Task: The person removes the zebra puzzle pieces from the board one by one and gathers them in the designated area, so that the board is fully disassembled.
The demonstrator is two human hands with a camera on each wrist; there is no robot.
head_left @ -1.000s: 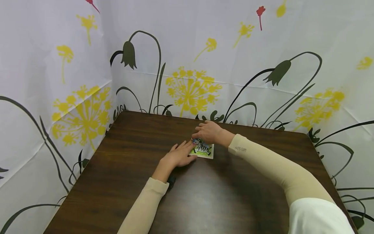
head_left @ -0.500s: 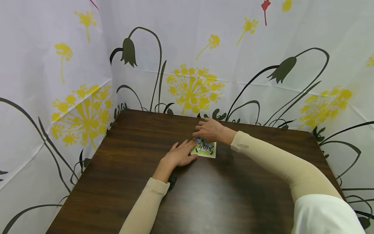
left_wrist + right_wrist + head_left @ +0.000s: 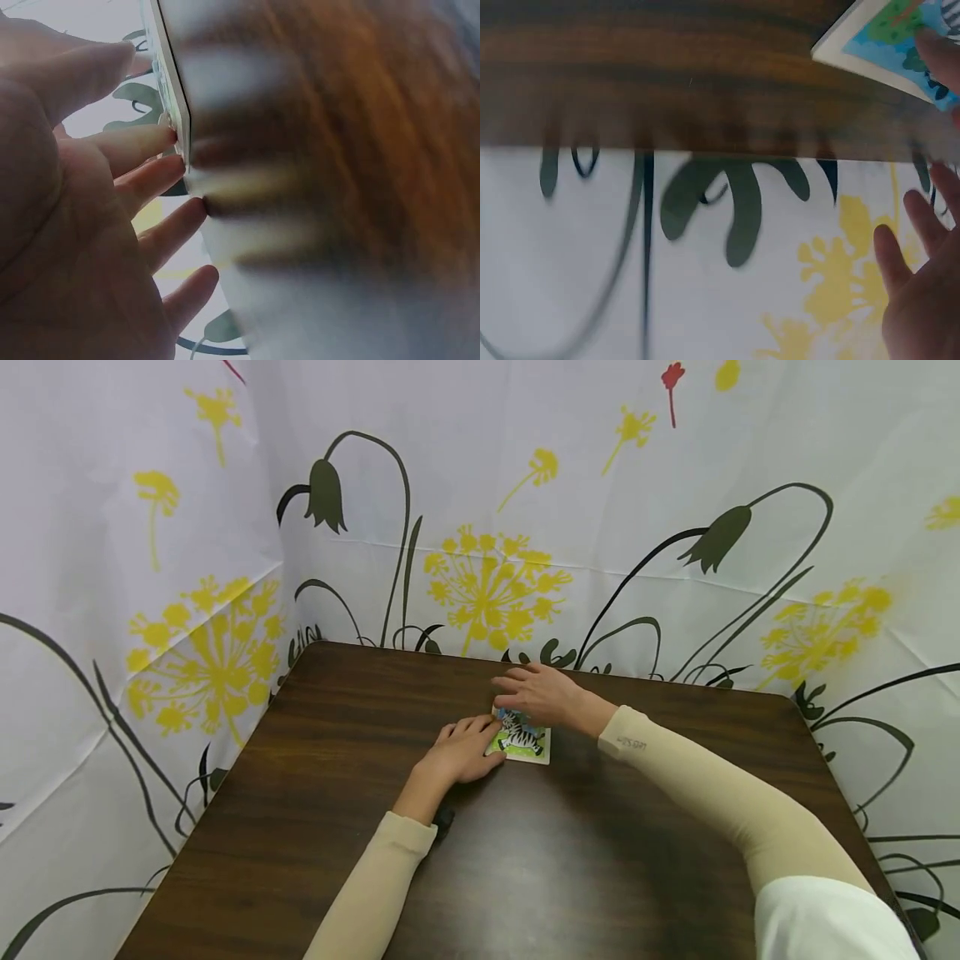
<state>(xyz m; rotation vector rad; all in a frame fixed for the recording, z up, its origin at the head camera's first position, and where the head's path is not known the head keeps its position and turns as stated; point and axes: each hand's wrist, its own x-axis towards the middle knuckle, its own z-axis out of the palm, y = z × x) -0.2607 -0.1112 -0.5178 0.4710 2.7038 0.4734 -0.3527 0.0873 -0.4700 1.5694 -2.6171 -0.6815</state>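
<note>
A small, square zebra picture board (image 3: 529, 748) lies flat on the dark wooden table, green at its near edge. My left hand (image 3: 459, 753) rests at the board's left side with fingers extended. In the left wrist view, two of its fingertips touch the pale edge of the board (image 3: 178, 105), and the others are spread on the table. My right hand (image 3: 543, 695) is over the board's far part, its fingers loosely stretched and hiding the far right corner. The right wrist view shows the thumb over the blue-and-green corner of the board (image 3: 881, 37) and the other fingers spread apart.
The brown table (image 3: 315, 827) ends a short way behind the hands. A white cloth backdrop (image 3: 480, 460) printed with yellow and dark green flowers hangs behind and to the left. A small dark object (image 3: 443, 821) shows beneath the left wrist.
My right hand's fingers have loosened and straightened away from the board's far left corner, uncovering a little more of it. The left hand stays at the board's left side.
</note>
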